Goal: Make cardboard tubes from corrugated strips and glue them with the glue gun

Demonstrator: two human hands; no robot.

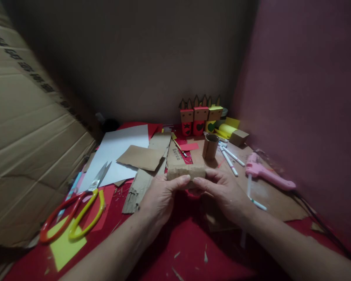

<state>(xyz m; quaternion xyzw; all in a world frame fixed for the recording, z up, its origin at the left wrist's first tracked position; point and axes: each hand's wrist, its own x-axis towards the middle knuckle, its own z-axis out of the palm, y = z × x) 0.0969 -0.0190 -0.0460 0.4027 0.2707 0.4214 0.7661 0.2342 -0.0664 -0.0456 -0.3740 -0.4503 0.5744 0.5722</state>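
Both my hands hold a small folded piece of brown cardboard [186,171] above a red surface [175,242]. My left hand [160,195] grips its left end, thumb laid along the lower edge. My right hand [222,191] grips the right end, its thumb meeting the left thumb under the piece. An upright brown cardboard tube [210,146] stands just behind the piece.
Scissors [76,210] with red and yellow handles lie at the left on white paper [117,152] and yellow paper. Cardboard scraps [143,164], white pens [229,158] and a pink glue gun [266,173] lie around. Three cardboard figures [200,117] stand at the back. A large cardboard sheet [26,132] leans left.
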